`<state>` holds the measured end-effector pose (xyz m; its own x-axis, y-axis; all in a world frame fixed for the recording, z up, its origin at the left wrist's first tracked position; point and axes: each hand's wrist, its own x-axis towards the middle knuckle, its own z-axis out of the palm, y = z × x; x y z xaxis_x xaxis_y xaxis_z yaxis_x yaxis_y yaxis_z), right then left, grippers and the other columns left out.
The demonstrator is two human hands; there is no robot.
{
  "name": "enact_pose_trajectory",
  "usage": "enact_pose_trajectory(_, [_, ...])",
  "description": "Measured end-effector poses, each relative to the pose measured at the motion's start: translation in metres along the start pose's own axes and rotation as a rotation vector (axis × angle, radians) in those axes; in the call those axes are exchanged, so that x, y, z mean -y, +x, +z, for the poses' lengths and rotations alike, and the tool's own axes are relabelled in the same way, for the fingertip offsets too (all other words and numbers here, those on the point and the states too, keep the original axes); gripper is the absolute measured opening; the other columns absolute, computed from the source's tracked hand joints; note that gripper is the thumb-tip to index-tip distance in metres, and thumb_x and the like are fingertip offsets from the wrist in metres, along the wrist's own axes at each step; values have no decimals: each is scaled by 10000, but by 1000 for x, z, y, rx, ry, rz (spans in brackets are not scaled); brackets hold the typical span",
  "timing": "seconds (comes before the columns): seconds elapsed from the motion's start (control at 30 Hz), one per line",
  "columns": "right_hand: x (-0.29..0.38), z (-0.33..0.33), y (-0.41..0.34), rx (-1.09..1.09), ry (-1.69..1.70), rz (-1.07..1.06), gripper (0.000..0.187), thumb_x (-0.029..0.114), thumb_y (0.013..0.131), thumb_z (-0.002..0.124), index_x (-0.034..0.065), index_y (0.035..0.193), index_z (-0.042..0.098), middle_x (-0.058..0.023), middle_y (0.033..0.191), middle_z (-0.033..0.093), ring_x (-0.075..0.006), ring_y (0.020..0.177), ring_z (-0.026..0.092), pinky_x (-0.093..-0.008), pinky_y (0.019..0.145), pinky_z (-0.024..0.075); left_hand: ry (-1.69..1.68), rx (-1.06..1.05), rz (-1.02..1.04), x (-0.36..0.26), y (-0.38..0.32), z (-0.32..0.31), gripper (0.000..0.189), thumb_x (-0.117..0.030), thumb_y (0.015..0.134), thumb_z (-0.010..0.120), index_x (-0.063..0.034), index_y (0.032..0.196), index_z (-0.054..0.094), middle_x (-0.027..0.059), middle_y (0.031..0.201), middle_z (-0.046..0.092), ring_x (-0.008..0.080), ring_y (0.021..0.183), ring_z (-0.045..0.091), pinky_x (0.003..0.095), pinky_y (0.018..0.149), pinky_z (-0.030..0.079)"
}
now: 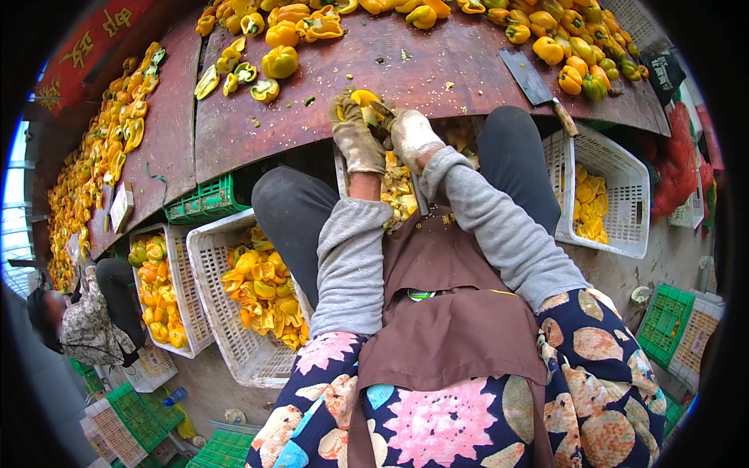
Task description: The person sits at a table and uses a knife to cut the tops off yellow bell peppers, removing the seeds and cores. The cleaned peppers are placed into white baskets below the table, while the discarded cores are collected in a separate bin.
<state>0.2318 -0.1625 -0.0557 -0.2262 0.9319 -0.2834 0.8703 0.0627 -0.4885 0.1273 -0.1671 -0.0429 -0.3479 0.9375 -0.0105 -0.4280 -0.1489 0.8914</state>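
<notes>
My left hand [356, 133], in a soiled work glove, grips a yellow bell pepper [365, 98] at the table's near edge. In my right hand [414, 136], also gloved, is a metal tool, seemingly a knife [382, 109]; its blade end touches the pepper, and a long grey shaft or handle [419, 194] shows below the hand. Between my knees sits a container of yellow pepper pieces [398, 186], partly hidden by my arms. Halved peppers [265, 90] and a whole yellow pepper [279, 62] lie on the table ahead to the left.
A cleaver [529, 79] rests on the reddish table [374, 64], its wooden handle past the edge. Whole peppers [576, 44] are heaped right. White crates of peppers stand left [205, 292] and right [635, 205]. Another person [96, 319] sits far left.
</notes>
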Motion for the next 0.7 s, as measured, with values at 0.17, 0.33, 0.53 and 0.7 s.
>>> enact_pose_trajectory(0.17, [8,16,-3,-44,-506,-272,213,225,785,628,94,920,726,-121,891,698,-285,845,676,-373,749,533,204,50,124,12,6,-21,269,-269,992,522,-62,1165,526,62,1075,613,164,968,591,284,806,512])
enact_pose_trajectory(0.33, [21,-13,-26,316,909,239,109,139,873,585,59,869,658,-61,644,610,-158,449,528,-308,383,418,100,147,-111,8,8,-31,237,-253,988,522,-60,1122,553,68,926,628,169,764,619,283,632,536])
enact_pose_trajectory(0.53, [13,-34,-36,448,565,52,115,126,871,556,57,839,642,-27,569,556,-141,419,480,-282,368,378,-31,164,-431,-3,-3,-23,468,-478,985,429,-49,1093,579,95,894,622,212,707,590,340,618,538])
enact_pose_trajectory(0.7, [-1,-41,-50,483,504,63,121,81,842,528,47,780,627,-20,590,542,-133,466,466,-304,418,377,-379,240,-697,10,1,-23,417,-413,999,412,-22,971,554,101,761,569,227,596,512,336,526,460])
